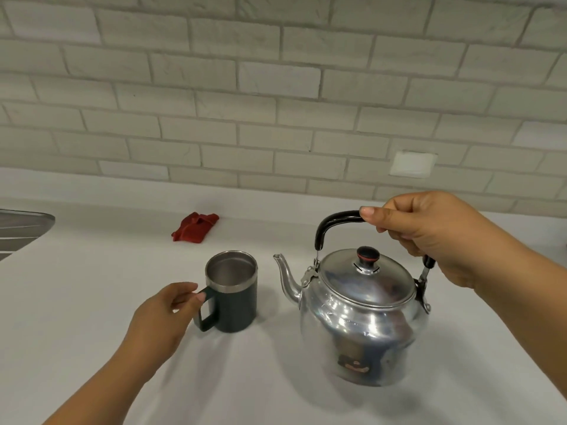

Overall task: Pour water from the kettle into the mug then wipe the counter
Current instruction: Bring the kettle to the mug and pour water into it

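Note:
A shiny metal kettle (359, 320) with a black arched handle and a black lid knob stands upright on the white counter (92, 317), its spout pointing left. My right hand (429, 237) is closed around the top of the handle. Left of the spout stands a dark green mug (234, 305) with a steel rim and steel inside, upright; I cannot tell if it holds water. My left hand (162, 317) pinches the mug's square handle between thumb and fingers. A crumpled red cloth (194, 227) lies on the counter behind the mug.
A white brick wall (276, 87) rises behind the counter, with a white plate (412, 164) set in it at the right. The steel edge of a sink (21, 228) shows at the far left.

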A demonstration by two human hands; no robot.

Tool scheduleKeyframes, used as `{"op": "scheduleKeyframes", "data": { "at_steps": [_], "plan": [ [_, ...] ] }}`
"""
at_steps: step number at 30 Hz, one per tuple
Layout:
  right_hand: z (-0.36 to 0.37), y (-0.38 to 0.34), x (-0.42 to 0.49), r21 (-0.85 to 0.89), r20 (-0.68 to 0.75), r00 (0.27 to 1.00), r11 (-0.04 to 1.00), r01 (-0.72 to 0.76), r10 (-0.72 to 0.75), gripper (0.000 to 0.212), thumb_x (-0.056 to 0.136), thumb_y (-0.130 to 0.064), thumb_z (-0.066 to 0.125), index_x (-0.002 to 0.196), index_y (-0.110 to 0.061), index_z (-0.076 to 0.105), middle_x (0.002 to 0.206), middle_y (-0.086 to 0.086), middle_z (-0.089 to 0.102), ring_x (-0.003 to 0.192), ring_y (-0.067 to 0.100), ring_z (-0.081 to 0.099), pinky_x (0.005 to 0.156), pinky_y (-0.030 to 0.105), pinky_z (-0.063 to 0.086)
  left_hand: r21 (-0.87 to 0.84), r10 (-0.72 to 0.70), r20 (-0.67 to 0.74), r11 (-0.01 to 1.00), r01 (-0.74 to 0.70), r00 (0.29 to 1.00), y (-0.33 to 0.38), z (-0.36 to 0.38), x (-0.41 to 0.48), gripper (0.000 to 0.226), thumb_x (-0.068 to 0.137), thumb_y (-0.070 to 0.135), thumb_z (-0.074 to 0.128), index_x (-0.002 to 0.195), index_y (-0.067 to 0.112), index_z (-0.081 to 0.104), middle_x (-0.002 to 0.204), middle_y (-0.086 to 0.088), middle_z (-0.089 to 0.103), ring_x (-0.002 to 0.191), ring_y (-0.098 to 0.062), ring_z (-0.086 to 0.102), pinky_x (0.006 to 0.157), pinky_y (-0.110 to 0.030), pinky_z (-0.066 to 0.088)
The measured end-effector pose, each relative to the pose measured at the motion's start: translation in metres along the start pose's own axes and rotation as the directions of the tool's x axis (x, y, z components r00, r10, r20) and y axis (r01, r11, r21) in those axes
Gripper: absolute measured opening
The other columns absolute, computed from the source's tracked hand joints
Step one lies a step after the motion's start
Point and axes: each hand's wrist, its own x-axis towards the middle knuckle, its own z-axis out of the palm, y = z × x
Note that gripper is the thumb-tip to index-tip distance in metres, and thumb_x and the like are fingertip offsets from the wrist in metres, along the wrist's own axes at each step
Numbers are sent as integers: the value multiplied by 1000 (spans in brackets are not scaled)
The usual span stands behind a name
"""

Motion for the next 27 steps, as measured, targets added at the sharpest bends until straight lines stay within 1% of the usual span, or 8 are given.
{"op": "scheduleKeyframes", "data": {
  "at_steps": [4, 7, 9, 13, 17, 19, 22, 27],
  "plan": [
    [14, -9, 10, -86, -1, 1000, 996, 11, -11, 46, 47, -60, 69, 57, -15, 64, 37, -14, 44, 42, 8, 35, 52, 23, 28, -26, 4, 42, 1000, -3, 999, -10, 7, 11, 19, 91, 32, 54, 99, 18, 64, 96, 2, 68, 91, -17, 58, 78, -29, 38],
    [22, -13, 18, -112, 9, 1000, 994, 15, -14, 43, 52, -58, 70, 56, -16, 62, 36, -14, 45, 42, 7, 37, 52, 23, 28, -86, 17, 64, 996, -12, 998, -14, 9, 15, 20, 93, 30, 49, 87, 19, 64, 89, -1, 71, 83, -16, 60, 70, -29, 43],
    [28, -15, 24, -132, 13, 1000, 991, 20, -18, 45, 58, -55, 73, 62, -11, 63, 38, -13, 44, 37, 4, 36, 51, 23, 28, -99, 12, 81, 995, -4, 997, -17, 9, 17, 25, 94, 31, 47, 80, 18, 63, 84, -4, 70, 80, -18, 60, 72, -30, 46],
    [38, -21, 33, -178, 19, 999, 983, 43, -41, 49, 66, -50, 74, 71, -2, 64, 50, -3, 44, 33, 4, 32, 45, 19, 28, -109, 5, 123, 994, 8, 992, -19, 8, 21, 31, 94, 33, 47, 73, 16, 61, 77, -4, 69, 82, -25, 63, 83, -42, 50],
    [43, -25, 41, -193, 11, 999, 980, 52, -50, 51, 67, -49, 75, 74, 1, 64, 52, -2, 46, 31, 2, 36, 48, 21, 30, -104, 18, 150, 995, -2, 989, -16, 5, 23, 33, 94, 33, 47, 72, 12, 60, 76, -6, 67, 81, -26, 60, 84, -42, 50],
    [44, -27, 44, -220, 16, 998, 974, 59, -57, 53, 67, -49, 75, 77, 2, 63, 53, 2, 43, 30, 4, 32, 41, 16, 31, -101, 24, 156, 995, -8, 987, -16, 4, 23, 33, 94, 33, 47, 71, 12, 58, 73, -4, 64, 75, -22, 58, 83, -41, 49],
    [46, -30, 46, -263, 23, 997, 962, 72, -68, 55, 68, -48, 75, 79, 4, 62, 43, -3, 35, 29, 6, 27, 31, 10, 26, -84, 16, 160, 996, -2, 987, -17, 5, 24, 34, 94, 33, 46, 68, 14, 56, 72, -5, 62, 71, -19, 54, 78, -38, 48],
    [48, -37, 48, -338, 60, 996, 937, 83, -67, 52, 69, -51, 73, 73, -1, 61, 30, -10, 30, 27, 8, 28, 30, 11, 23, -63, 20, 167, 998, -10, 986, -16, 4, 27, 37, 95, 33, 45, 65, 15, 54, 67, -1, 56, 65, -16, 47, 63, -27, 39]
  ]
}}
